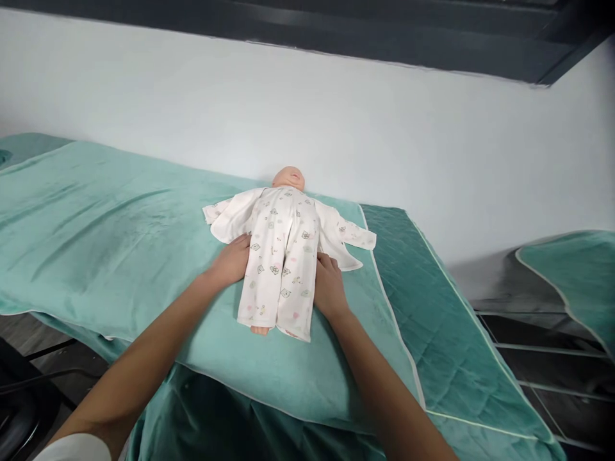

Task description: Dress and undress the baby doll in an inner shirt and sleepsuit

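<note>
Baby doll in white printed sleepsuit (281,256) lies dressed on the green velvety blanket (120,224); left hand (233,259) and right hand (329,285) press flat against its sides.

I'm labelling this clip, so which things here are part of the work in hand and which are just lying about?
In hand: doll; its printed white suit; left hand and right hand at the doll's sides; light green blanket beneath.

Lying about: darker quilted cover; green pad at right; white wall.
</note>
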Motion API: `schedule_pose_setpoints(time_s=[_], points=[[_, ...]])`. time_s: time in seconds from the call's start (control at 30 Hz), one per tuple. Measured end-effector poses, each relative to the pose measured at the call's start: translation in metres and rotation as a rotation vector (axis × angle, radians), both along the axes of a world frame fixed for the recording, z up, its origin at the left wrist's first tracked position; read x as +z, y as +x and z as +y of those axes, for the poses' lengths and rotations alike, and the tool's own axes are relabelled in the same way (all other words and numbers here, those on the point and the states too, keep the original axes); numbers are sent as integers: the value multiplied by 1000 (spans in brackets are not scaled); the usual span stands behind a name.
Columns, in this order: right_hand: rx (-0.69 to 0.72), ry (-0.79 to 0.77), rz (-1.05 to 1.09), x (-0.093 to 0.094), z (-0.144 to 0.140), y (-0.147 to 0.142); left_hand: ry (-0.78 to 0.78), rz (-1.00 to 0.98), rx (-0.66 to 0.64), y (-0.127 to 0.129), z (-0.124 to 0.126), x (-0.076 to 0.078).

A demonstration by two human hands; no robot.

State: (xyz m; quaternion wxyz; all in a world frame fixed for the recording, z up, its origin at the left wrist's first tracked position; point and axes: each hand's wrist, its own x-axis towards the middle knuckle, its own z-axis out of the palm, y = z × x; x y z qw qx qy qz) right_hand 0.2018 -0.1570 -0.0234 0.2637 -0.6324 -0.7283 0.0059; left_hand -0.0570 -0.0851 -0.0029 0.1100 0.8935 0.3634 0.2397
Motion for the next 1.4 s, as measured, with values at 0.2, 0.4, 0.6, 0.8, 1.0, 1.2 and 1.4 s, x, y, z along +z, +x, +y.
schedule_pose_setpoints(time_s=[0.2,0.4,0.6,0.8,1.0,1.2,1.4], points=[[123,11,-102,4,7,-1,-109,-123,106,13,7,9],[193,45,-54,3,17,-3,-179,-233,154,16,1,17],[358,101,166,6,11,3,-112,-150,98,17,6,8],[308,76,340,8,8,3,-30,-89,130,16,5,7],[321,60,347,5,8,4,8,-38,181,14,1,7],[347,84,357,-1,9,6,45,87,96,15,1,6],[333,53,340,2,6,4,55,146,155,16,4,5]])
